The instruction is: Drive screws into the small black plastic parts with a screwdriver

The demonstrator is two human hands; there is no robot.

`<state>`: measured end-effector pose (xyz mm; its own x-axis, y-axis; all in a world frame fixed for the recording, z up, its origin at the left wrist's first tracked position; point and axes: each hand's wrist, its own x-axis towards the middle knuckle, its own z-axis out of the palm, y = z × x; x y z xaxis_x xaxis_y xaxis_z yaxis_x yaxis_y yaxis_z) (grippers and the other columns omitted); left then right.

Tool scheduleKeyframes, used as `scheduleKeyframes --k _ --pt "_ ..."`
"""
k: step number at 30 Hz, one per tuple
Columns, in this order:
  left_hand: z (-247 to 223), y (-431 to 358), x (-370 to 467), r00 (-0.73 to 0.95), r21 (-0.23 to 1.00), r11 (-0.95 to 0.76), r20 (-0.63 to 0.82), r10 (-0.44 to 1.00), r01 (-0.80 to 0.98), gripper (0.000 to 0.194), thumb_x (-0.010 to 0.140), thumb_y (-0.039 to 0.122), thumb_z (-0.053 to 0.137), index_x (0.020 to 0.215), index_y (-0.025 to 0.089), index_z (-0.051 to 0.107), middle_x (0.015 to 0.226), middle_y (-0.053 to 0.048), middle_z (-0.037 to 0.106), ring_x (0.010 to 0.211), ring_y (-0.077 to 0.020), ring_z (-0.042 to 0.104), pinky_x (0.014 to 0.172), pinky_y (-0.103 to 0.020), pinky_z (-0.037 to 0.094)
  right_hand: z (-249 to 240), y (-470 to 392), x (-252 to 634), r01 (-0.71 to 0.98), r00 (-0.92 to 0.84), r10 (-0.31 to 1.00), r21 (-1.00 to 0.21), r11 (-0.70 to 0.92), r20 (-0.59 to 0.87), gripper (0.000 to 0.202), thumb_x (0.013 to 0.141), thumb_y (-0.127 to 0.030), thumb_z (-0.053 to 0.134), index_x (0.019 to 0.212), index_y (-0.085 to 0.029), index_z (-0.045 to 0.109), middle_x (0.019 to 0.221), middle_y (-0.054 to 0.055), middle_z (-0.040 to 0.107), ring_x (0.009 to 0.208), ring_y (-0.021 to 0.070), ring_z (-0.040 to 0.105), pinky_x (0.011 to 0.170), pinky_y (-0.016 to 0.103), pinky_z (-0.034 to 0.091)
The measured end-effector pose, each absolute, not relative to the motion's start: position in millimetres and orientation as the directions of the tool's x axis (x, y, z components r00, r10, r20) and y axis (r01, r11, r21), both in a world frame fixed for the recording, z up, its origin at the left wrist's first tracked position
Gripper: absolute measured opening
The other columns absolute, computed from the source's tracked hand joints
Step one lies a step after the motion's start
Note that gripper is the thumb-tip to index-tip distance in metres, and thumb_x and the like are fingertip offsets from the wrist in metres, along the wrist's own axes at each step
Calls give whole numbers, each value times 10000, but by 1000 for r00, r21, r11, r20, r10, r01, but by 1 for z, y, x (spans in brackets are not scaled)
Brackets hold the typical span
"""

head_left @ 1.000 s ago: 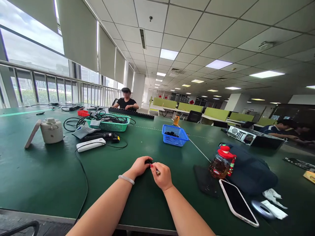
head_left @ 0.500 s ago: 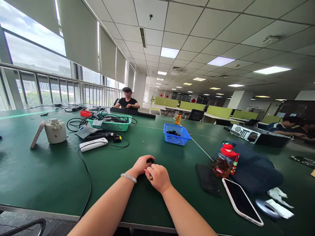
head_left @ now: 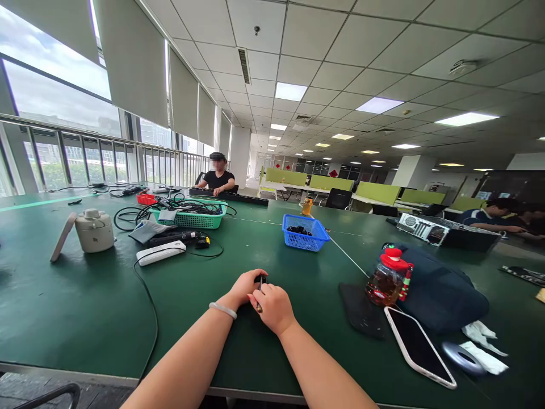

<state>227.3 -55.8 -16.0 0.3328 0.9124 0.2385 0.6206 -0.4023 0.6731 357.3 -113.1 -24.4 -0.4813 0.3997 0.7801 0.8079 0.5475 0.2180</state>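
Both of my hands meet over the green table (head_left: 106,318), near its front edge. My left hand (head_left: 246,287) is closed round a small black part (head_left: 260,278), which shows only at the fingertips. My right hand (head_left: 273,307) grips a thin metal tool (head_left: 259,307) with a brownish end, its upper end touching the black part. The fingers hide most of both items. Beyond the hands stands a blue basket (head_left: 305,241) with small black pieces (head_left: 300,230) inside.
At left are a beige pot (head_left: 94,230), a white power strip (head_left: 162,253) and a green basket (head_left: 196,220) of cables. At right lie a phone (head_left: 419,346), a red-lidded jar (head_left: 388,278) and a dark cloth bag (head_left: 443,289). A person (head_left: 218,176) sits at the far end.
The metal tool in my right hand has tilted slightly, its lower end shifting left. The seated person's arms have moved. The view has shifted a little.
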Motion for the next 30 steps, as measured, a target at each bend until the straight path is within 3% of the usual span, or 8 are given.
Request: scheduleKeyframes --k 6,10,14,30 --pt "-20 -53 227 345 707 -412 248 905 574 621 727 61 471 1330 207 468 1121 -38 669 990 -149 619 932 -256 446 -20 -116 362 809 -458 392 191 557 798 383 943 -284 430 608 -191 589 602 18 578 569 124 502 578 283 257" --pt "-23 -51 226 346 687 -421 255 903 593 530 712 62 488 1216 209 565 1110 -35 677 1014 -161 617 943 -260 445 -19 -119 365 804 -443 423 141 577 791 390 943 -269 413 592 -187 563 588 9 580 547 111 499 575 275 257" --pt "-23 -51 226 352 672 -422 248 903 608 408 731 92 480 1095 187 638 995 -35 702 909 -168 635 869 -270 478 -19 -118 366 821 -418 483 93 563 769 369 934 -272 434 600 -190 565 598 4 587 549 107 507 566 267 255" --pt "-14 -60 229 309 676 -364 206 928 641 453 705 90 462 1110 181 644 995 -42 702 896 -181 631 844 -269 477 -21 -117 363 801 -456 516 83 592 725 279 869 -284 521 617 -191 593 602 -6 582 549 105 515 554 260 268"
